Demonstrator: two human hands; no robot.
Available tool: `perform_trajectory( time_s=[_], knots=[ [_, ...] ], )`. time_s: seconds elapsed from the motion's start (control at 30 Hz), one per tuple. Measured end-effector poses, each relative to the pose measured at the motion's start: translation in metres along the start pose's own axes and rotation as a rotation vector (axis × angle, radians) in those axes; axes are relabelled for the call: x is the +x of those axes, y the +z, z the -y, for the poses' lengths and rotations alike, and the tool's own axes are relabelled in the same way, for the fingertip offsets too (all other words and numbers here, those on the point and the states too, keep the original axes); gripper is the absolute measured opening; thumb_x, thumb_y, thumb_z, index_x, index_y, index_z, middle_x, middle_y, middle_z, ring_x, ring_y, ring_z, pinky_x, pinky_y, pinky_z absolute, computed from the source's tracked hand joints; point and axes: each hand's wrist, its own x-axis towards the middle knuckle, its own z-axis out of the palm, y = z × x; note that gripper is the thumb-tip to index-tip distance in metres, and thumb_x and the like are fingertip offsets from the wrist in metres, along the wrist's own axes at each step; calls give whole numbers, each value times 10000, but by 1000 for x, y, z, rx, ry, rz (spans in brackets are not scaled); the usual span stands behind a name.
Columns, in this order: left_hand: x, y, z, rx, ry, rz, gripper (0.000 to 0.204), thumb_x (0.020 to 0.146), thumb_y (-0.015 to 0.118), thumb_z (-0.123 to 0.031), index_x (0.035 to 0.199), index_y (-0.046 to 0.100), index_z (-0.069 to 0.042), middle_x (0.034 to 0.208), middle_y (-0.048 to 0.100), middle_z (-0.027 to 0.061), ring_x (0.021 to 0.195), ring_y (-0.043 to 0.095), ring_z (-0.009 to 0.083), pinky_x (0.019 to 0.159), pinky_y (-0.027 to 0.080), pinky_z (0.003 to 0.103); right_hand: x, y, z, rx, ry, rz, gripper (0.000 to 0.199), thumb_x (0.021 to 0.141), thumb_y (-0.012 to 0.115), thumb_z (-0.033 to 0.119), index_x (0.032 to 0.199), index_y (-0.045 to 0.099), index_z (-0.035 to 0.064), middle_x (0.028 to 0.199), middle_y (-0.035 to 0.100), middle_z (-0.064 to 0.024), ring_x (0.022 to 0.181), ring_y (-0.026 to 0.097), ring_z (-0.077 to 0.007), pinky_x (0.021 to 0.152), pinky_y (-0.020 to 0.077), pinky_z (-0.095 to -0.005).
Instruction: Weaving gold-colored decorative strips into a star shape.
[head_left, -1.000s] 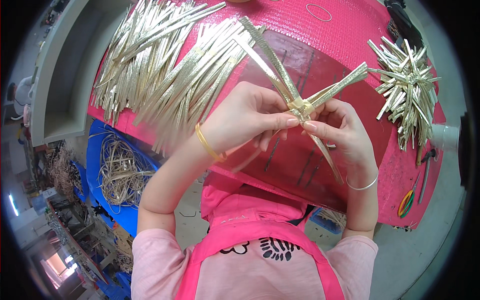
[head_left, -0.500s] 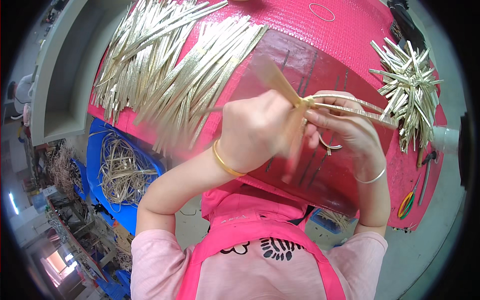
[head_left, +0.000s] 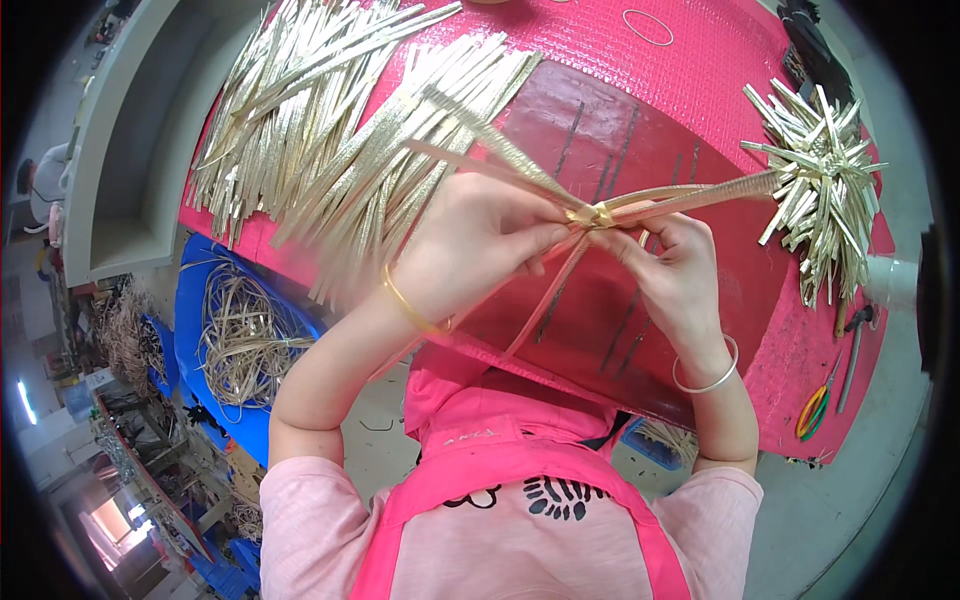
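Several flat gold strips cross in a small woven knot (head_left: pixel 590 215) above the dark red mat. My left hand (head_left: pixel 470 230) pinches the knot's left side between thumb and fingers. On its right side my right hand (head_left: pixel 675 270) grips it, with thumb and forefinger close under the crossing. Strip ends fan out to the upper left, to the right and down toward my apron. Some ends near my left forearm are blurred. My palms hide part of the strips.
Piles of loose gold strips (head_left: pixel 440 130) lie at the upper left of the pink table. A heap of knotted strip pieces (head_left: pixel 825 175) sits at the right, above scissors (head_left: pixel 815 410) with green and yellow handles. A blue bin (head_left: pixel 225 400) of tangled strips stands lower left.
My left hand has turned and moved slightly left, and my right hand has shifted left too. The knot is a little lower, and its strips are spread wider.
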Motion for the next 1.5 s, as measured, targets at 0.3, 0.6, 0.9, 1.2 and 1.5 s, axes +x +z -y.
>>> perform_trajectory(
  time_s=[0.3, 0.6, 0.9, 1.2, 1.5],
  knots=[
    [-3, 12, 0, 483, 539, -202, 81, 681, 596, 7, 761, 596, 10, 684, 586, 65, 592, 566, 108, 518, 436, 213, -9, 1, -9, 797, 388, 122, 159, 738, 600, 98, 819, 564, -35, 699, 582, -63, 547, 528, -76, 468, 385, -157],
    [-8, 12, -12, 139, 257, -191, 117, 732, 599, -75, 782, 605, 31, 680, 596, 65, 597, 544, 72, 542, 436, 183, -3, 0, 11, -88, -35, -120, 129, 671, 632, 44, 778, 582, -9, 677, 582, -69, 567, 549, -136, 541, 423, -217],
    [15, 22, 0, -566, 87, -128, 158, 777, 543, -93, 825, 539, 58, 633, 565, 64, 483, 512, 87, 449, 412, 187, 1, 23, 14, -183, -269, -396, 156, 667, 622, 17, 812, 583, -23, 670, 562, -78, 558, 551, -138, 503, 427, -227],
    [15, 6, -21, -156, 169, -102, 160, 738, 583, -75, 805, 564, 68, 600, 565, 71, 487, 546, 102, 420, 427, 186, 17, -14, 3, 798, 337, 42, 155, 725, 580, 16, 871, 563, -34, 759, 594, -96, 616, 559, -103, 529, 437, -183],
    [18, 4, -19, 89, 117, -3, 163, 719, 589, -89, 743, 587, 72, 578, 557, 49, 526, 516, 69, 472, 413, 199, 21, 2, 4, 334, -108, -113, 127, 743, 577, 54, 827, 554, -39, 723, 583, -83, 560, 525, -88, 478, 402, -180]
  ],
)
